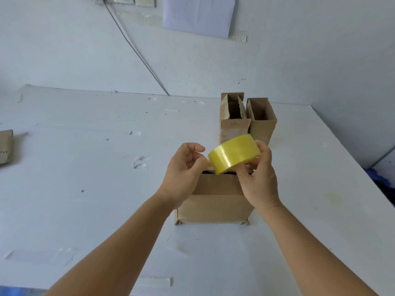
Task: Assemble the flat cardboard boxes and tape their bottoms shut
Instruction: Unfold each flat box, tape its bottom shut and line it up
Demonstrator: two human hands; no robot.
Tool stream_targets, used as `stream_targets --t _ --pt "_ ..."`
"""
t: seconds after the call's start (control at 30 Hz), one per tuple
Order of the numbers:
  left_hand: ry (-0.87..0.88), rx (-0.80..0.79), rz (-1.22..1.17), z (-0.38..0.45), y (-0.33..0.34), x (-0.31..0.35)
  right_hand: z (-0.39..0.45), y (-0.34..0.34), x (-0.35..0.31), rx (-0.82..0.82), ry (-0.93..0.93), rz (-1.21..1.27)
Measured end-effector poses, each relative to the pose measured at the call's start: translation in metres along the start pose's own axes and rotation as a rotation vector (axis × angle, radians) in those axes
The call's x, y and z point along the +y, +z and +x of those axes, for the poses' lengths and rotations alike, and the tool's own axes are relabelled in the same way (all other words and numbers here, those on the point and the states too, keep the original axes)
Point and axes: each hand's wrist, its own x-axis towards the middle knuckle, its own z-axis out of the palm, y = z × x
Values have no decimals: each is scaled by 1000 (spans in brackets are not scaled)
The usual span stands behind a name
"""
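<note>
Head view: a roll of translucent yellow packing tape [234, 153] is held above a brown corrugated cardboard box [214, 201] that stands on the white table [85, 167]. The roll is gripped by the right hand [257, 178], with the thumb curled against its near rim and the fingers wrapped over its far side. The left hand [184, 173] is positioned at the roll's left edge, its thumb and fingers closed together at the tape's surface; whether the free end is actually pinched cannot be determined, as the contact point is hidden.

The box below the hands shows a dark open slot along its upper edge. Two further brown cardboard boxes [249, 118] stand upright side by side at the table's far right, touching each other, their tops open. A flat brown cardboard piece [5, 147] lies at the left table edge. A grey cable [136, 52] runs down the white wall.
</note>
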Motion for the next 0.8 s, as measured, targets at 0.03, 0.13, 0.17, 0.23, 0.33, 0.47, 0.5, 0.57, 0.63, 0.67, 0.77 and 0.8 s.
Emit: stream_targets --t 0.03,0.13,0.17,0.23,0.33,0.47,0.5,0.57,0.63,0.67,0.77,0.8 --pt "5 -16 -3 0 -1 0 1 -1 -1 -35 28 5" --pt "-2 -21 12 2 -3 0 4 -3 -6 -17 28 10" --pt "-12 -13 17 3 -4 0 4 -3 -7 -2 25 3" --pt "-49 3 24 6 -6 1 4 -3 -10 -1 39 -10" --pt "-121 -6 76 16 -15 5 8 -4 -13 -27 20 -84" --pt "-198 7 184 23 -27 6 9 0 -15 -60 -41 -208" --pt "-222 -1 177 23 -28 5 8 1 -15 -60 -41 -217" --pt "-262 -17 153 22 -28 2 8 2 -18 -67 -13 -202" --pt "-280 -36 134 22 -30 -1 10 3 -21 -117 35 -136" --pt "-283 -49 122 21 -32 -1 10 4 -21 -155 56 -104" --pt "-298 -77 65 19 -36 1 10 7 -21 -243 68 -102" --pt "-300 -74 51 18 -37 2 11 7 -23 -249 60 -112"
